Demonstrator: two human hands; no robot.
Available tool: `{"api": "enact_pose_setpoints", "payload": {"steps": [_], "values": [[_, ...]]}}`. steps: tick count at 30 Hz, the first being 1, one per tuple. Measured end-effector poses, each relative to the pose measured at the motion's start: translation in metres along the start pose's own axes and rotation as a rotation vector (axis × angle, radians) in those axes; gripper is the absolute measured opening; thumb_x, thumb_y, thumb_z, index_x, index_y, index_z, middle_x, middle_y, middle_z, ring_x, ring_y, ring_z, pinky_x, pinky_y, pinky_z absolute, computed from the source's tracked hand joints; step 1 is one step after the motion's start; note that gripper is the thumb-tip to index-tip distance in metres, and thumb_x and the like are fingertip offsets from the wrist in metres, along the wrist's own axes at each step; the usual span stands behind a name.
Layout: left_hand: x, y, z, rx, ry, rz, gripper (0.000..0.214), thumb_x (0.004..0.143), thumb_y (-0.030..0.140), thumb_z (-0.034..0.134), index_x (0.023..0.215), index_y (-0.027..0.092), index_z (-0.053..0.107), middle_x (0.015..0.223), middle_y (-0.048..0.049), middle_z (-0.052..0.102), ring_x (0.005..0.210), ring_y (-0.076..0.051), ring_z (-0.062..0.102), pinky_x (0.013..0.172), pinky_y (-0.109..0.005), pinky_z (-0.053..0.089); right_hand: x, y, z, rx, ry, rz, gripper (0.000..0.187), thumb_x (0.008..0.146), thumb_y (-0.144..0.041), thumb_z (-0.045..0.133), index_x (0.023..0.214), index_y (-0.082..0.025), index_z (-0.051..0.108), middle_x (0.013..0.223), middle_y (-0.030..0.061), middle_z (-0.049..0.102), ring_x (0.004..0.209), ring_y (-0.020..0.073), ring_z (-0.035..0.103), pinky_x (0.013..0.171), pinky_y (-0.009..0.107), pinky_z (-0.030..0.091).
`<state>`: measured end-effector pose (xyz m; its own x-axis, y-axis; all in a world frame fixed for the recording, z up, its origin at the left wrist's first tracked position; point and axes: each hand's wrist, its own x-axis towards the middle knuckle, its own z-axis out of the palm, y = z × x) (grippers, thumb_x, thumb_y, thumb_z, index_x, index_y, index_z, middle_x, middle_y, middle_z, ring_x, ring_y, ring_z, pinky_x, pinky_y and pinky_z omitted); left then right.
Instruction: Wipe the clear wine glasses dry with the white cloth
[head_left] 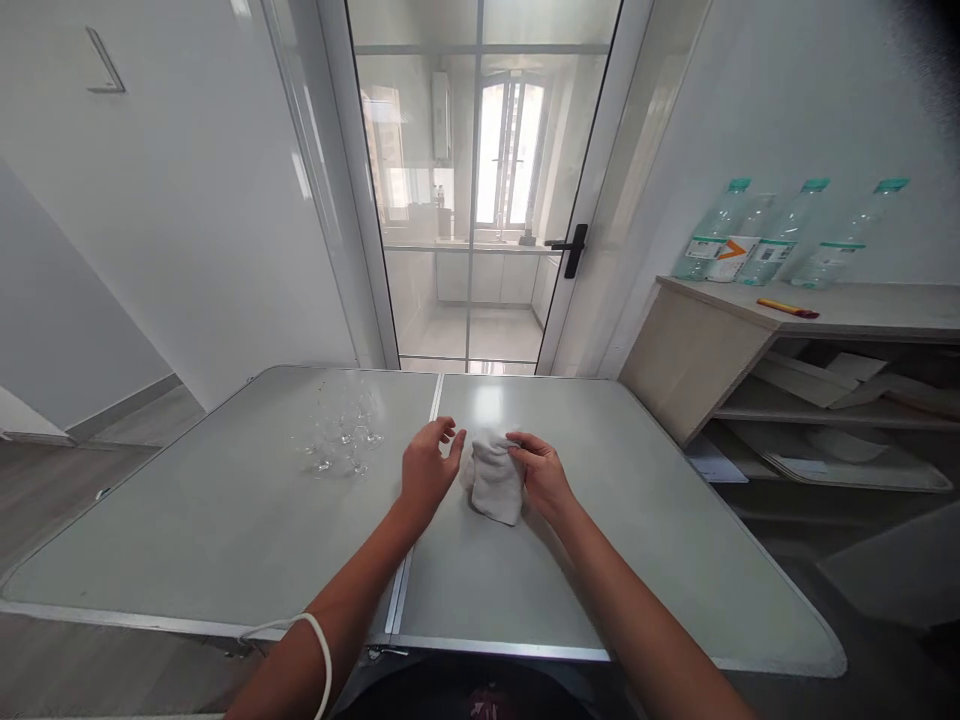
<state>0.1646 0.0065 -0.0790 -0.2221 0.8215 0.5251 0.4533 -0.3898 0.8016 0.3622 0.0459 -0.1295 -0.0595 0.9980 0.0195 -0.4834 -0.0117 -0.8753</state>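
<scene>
A white cloth (496, 482) hangs from my right hand (541, 474), its upper edge pinched between thumb and fingers, just over the right half of the table. To the left of the cloth is my left hand (431, 460), fingers loosely bent and thumb apart, with nothing in it. Several clear stemmed glasses (346, 435) are grouped farther left on the table; their outlines are faint and overlap. A pale cord (322, 640) loops round my left forearm.
The pale folding table (225, 560) has a metal seam down its middle. Behind it stands a glass door (471, 200) with a black handle (575, 250). At right, a wooden shelf unit (712, 340) bears several plastic bottles (772, 245) and an orange pen-like object (786, 308).
</scene>
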Motion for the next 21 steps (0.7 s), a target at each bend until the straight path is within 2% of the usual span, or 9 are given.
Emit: {"api": "enact_pose_setpoints", "payload": {"steps": [3, 5, 7, 8, 10, 12, 14, 18, 21], "values": [[-0.011, -0.001, -0.027, 0.1, 0.171, -0.033, 0.014, 0.086, 0.033, 0.069, 0.096, 0.024, 0.065, 0.099, -0.0064, 0.062, 0.086, -0.021, 0.059, 0.076, -0.031, 0.044, -0.001, -0.005, -0.001, -0.01, -0.046, -0.034, 0.037, 0.057, -0.023, 0.092, 0.092, -0.019, 0.078, 0.087, 0.0026, 0.074, 0.08, 0.0187, 0.065, 0.073, 0.03, 0.05], [-0.024, -0.013, -0.045, 0.247, 0.341, -0.148, 0.024, 0.083, 0.034, 0.072, 0.102, 0.023, 0.062, 0.111, -0.0069, 0.053, 0.091, -0.021, 0.056, 0.08, -0.034, 0.047, -0.002, -0.008, 0.0, 0.025, -0.072, -0.032, 0.056, 0.055, -0.021, 0.094, 0.107, -0.024, 0.074, 0.091, 0.001, 0.074, 0.082, 0.0191, 0.067, 0.075, 0.03, 0.052], [-0.036, -0.033, -0.062, 0.359, 0.441, -0.248, 0.039, 0.077, 0.033, 0.077, 0.108, 0.022, 0.055, 0.111, -0.0061, 0.047, 0.094, -0.021, 0.053, 0.089, -0.04, 0.048, -0.001, -0.009, -0.002, 0.071, -0.05, -0.008, 0.07, 0.054, -0.021, 0.095, 0.118, -0.028, 0.067, 0.093, 0.0, 0.074, 0.083, 0.0194, 0.068, 0.075, 0.03, 0.054], [-0.041, -0.044, -0.069, 0.395, 0.467, -0.261, 0.045, 0.076, 0.033, 0.078, 0.111, 0.022, 0.052, 0.11, -0.0055, 0.046, 0.097, -0.022, 0.052, 0.095, -0.042, 0.047, 0.0, -0.009, -0.003, 0.091, -0.024, 0.011, 0.072, 0.053, -0.021, 0.096, 0.117, -0.028, 0.066, 0.092, -0.0003, 0.074, 0.081, 0.0192, 0.069, 0.073, 0.03, 0.055], [-0.044, -0.064, -0.082, 0.408, 0.509, -0.288, 0.053, 0.074, 0.035, 0.08, 0.114, 0.02, 0.047, 0.11, -0.0058, 0.045, 0.102, -0.023, 0.05, 0.095, -0.043, 0.048, 0.004, -0.005, -0.008, 0.12, 0.043, 0.049, 0.061, 0.05, -0.023, 0.098, 0.103, -0.025, 0.066, 0.085, -0.001, 0.073, 0.074, 0.0182, 0.067, 0.068, 0.029, 0.055], [-0.04, -0.078, -0.092, 0.388, 0.51, -0.319, 0.061, 0.072, 0.038, 0.082, 0.117, 0.019, 0.045, 0.115, -0.0077, 0.045, 0.105, -0.024, 0.051, 0.093, -0.043, 0.05, 0.008, 0.001, -0.013, 0.134, 0.093, 0.068, 0.05, 0.049, -0.025, 0.099, 0.086, -0.022, 0.065, 0.078, -0.0011, 0.072, 0.068, 0.0172, 0.065, 0.064, 0.029, 0.054], [-0.033, -0.086, -0.099, 0.374, 0.464, -0.359, 0.066, 0.071, 0.041, 0.083, 0.119, 0.019, 0.043, 0.118, -0.0086, 0.046, 0.107, -0.024, 0.053, 0.096, -0.044, 0.05, 0.012, 0.005, -0.018, 0.133, 0.112, 0.071, 0.044, 0.05, -0.028, 0.099, 0.077, -0.02, 0.065, 0.073, -0.0004, 0.071, 0.066, 0.0173, 0.064, 0.062, 0.029, 0.053], [-0.018, -0.091, -0.105, 0.419, 0.391, -0.404, 0.066, 0.073, 0.045, 0.083, 0.119, 0.018, 0.044, 0.12, -0.0106, 0.052, 0.114, -0.029, 0.057, 0.103, -0.049, 0.047, 0.019, 0.01, -0.024, 0.135, 0.151, 0.056, 0.037, 0.054, -0.031, 0.097, 0.075, -0.018, 0.069, 0.072, 0.0038, 0.072, 0.068, 0.0212, 0.066, 0.064, 0.034, 0.055], [-0.011, -0.093, -0.105, 0.458, 0.359, -0.421, 0.061, 0.075, 0.043, 0.08, 0.117, 0.017, 0.046, 0.119, -0.0145, 0.059, 0.114, -0.031, 0.061, 0.1, -0.048, 0.048, 0.023, 0.012, -0.028, 0.15, 0.197, 0.047, 0.03, 0.061, -0.032, 0.093, 0.076, -0.019, 0.07, 0.075, 0.0058, 0.074, 0.071, 0.0235, 0.068, 0.065, 0.036, 0.057]]}}
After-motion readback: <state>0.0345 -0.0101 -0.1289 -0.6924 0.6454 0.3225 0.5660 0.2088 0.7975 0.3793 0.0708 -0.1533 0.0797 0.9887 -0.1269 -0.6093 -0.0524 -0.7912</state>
